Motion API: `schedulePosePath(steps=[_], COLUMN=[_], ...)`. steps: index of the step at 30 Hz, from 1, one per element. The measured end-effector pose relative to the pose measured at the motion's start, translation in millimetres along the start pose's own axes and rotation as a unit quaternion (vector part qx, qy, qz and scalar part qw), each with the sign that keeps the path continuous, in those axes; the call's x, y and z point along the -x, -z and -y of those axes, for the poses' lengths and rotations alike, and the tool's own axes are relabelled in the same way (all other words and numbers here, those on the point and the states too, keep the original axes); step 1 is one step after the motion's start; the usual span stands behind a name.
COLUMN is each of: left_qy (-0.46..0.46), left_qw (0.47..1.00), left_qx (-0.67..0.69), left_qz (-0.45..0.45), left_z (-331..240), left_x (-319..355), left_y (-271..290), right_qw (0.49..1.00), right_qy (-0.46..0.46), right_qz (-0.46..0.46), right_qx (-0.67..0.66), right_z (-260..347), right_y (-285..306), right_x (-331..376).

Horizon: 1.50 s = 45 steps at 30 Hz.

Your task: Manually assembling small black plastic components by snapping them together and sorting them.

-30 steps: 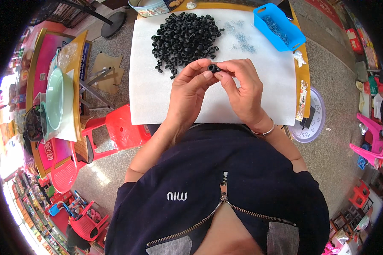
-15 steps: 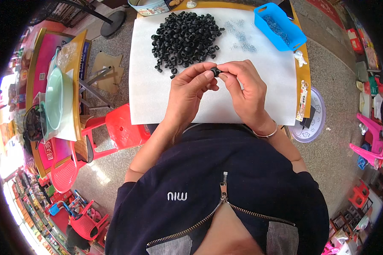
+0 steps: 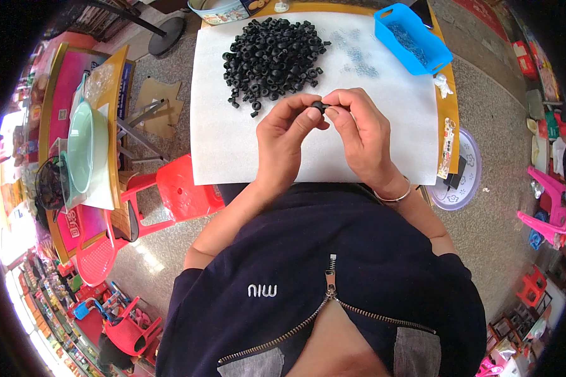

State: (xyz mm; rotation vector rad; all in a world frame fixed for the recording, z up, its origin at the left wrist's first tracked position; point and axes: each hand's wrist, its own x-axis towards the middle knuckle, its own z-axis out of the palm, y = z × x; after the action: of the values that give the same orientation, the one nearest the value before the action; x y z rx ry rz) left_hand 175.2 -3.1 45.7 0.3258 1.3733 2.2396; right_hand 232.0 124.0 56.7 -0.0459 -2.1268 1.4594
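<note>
Between my two hands, above the white foam sheet (image 3: pixel 383 151), is a small round black part (image 3: pixel 318 107). My left hand (image 3: pixel 283 138) pinches it between thumb and fingers. My right hand (image 3: pixel 364 132) has its thumb and forefinger closed at the part's right side, where a short narrow dark end shows; whether that is a separate piece I cannot tell. Just beyond my hands lies a heap of similar black parts (image 3: pixel 270 60). Right of the heap, small clear bits (image 3: pixel 360 60) are scattered on the sheet.
A blue plastic basket (image 3: pixel 412 39) holding small bits stands at the far right corner, with a crumpled tissue (image 3: pixel 443 86) below it. A round tin (image 3: pixel 220 10) sits at the far edge. Left of the table are a red plastic stool (image 3: pixel 185 188) and a green basin (image 3: pixel 82 147).
The black part has turned in my fingers, and its rounded side shows more now. My left hand has shifted slightly to the right.
</note>
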Motion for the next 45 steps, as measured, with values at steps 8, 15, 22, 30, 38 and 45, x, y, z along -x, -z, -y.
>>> schedulePosePath(steps=[8,15,22,30,38,45], left_qy=[0.155,0.192,0.136,0.266,0.301,0.244], left_qw=[0.978,0.969,0.988,0.938,0.924,0.952], left_qx=[0.142,0.155,-0.058,-0.050,0.025,0.031], left_qz=[-0.010,-0.004,0.051,0.218,0.235,0.181], left_z=[-14.7,-14.8,-12.0,-13.7,-15.6,-0.8], left_x=[-8.0,-6.5,-8.4,-22.1,-23.5,-15.3], left_y=[5.4,2.8,4.5,21.5,25.1,-0.5], right_qw=[0.996,0.999,0.989,0.986,0.995,0.950], right_qy=[-0.060,-0.016,0.095,0.118,0.038,-0.238], right_qz=[0.003,0.037,0.025,0.051,0.094,0.031], right_qx=[-0.069,-0.032,0.109,0.110,-0.005,-0.198], right_z=[-12.1,-4.9,-6.6,-9.3,-11.8,10.3], right_y=[8.2,9.8,9.3,8.0,14.1,-1.5], right_x=[-4.8,-7.3,-9.3,-5.4,0.1,-0.5])
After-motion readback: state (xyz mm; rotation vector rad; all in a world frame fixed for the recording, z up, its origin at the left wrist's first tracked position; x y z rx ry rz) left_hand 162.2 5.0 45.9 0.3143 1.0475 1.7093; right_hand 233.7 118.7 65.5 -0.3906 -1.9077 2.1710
